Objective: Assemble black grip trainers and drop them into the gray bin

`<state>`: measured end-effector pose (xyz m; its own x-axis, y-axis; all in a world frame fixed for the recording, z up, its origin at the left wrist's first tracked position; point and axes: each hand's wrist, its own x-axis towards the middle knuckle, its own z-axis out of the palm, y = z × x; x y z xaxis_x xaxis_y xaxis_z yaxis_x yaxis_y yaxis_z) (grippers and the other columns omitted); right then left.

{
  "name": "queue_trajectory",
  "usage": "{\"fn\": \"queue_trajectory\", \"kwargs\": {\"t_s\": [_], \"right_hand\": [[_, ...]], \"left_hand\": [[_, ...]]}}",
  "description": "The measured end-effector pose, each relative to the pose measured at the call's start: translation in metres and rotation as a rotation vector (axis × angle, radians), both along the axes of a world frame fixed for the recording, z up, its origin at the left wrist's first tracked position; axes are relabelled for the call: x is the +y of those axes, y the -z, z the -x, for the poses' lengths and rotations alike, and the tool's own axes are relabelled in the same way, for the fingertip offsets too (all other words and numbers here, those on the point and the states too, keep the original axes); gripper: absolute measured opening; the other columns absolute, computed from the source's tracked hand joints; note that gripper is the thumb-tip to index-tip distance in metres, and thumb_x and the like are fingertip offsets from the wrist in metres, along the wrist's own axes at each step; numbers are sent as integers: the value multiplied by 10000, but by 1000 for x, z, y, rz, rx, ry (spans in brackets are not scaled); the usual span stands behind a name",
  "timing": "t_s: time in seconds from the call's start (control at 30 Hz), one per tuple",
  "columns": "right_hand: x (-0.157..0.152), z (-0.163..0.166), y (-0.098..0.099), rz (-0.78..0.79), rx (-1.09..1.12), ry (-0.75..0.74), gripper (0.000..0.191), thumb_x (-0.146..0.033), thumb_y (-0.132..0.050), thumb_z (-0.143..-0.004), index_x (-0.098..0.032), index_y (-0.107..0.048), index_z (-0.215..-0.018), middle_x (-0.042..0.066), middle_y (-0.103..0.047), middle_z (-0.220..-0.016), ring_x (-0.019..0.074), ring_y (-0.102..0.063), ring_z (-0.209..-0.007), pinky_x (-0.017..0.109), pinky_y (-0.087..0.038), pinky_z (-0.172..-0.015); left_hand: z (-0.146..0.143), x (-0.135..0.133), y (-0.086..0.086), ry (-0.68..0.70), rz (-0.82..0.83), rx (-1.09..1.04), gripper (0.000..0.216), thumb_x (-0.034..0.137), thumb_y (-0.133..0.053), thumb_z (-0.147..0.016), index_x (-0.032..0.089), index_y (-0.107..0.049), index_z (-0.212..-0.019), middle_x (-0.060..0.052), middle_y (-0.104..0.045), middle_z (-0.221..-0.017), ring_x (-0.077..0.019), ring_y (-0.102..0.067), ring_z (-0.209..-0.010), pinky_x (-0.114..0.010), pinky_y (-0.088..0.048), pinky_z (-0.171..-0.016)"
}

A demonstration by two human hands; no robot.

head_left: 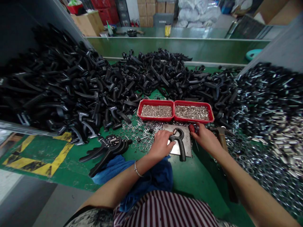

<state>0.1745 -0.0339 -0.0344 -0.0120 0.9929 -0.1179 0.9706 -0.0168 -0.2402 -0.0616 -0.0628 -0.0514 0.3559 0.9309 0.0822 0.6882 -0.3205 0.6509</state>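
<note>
A black handle with a ring-shaped head (181, 146) lies on a square metal plate (188, 138). My left hand (161, 142) grips its left side with thumb and fingers, near a small metal spring or pin at the top. To the right of the plate, my right hand (204, 136) is closed on a red-handled screwdriver (191, 128); its thin shaft points down toward the table, and its tip is hard to make out. Directly behind the plate stand two red trays, one with tiny metal pieces (156, 111), the other with short pins (191, 112).
Black handles (151, 72) are heaped along the back and left. A hammer (222, 138) lies right of my right hand, beside piled metal rings (262, 170) and sleeves (284, 138). A blue cloth (161, 176) and several assembled handles (106, 151) lie at the front left.
</note>
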Motion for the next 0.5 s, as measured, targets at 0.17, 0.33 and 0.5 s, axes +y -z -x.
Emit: {"fn": "queue_trajectory", "kwargs": {"t_s": [0.17,0.33,0.5], "right_hand": [[0,-32,-10,-85,34,-147,337,-455,-505,-928,-191,-685,-1034,135,-673,-972,281,-651,-893,368,-486,-775],[-13,-29,-33,-205,430,103,347,-468,-552,-909,-212,-559,-1142,94,-690,-899,255,-668,-730,387,-520,-695],[-19,23,-26,-84,1107,93,267,-487,-601,-898,-263,-518,-1019,60,-702,-941,235,-707,-769,398,-583,-720]], "left_hand": [[-1,-3,0,-14,17,36,390,328,-602,-911,187,-549,-1271,-94,-594,-1230,-288,-462,-1190,-451,-350,-1032],[-1,-3,5,-25,6,12,370,335,-594,-908,192,-558,-1247,-91,-596,-1220,-285,-465,-1179,-445,-354,-1017],[1,-3,9,-20,-6,-32,371,366,-595,-911,195,-562,-1238,-83,-603,-1207,-275,-473,-1167,-432,-360,-1015]]}}
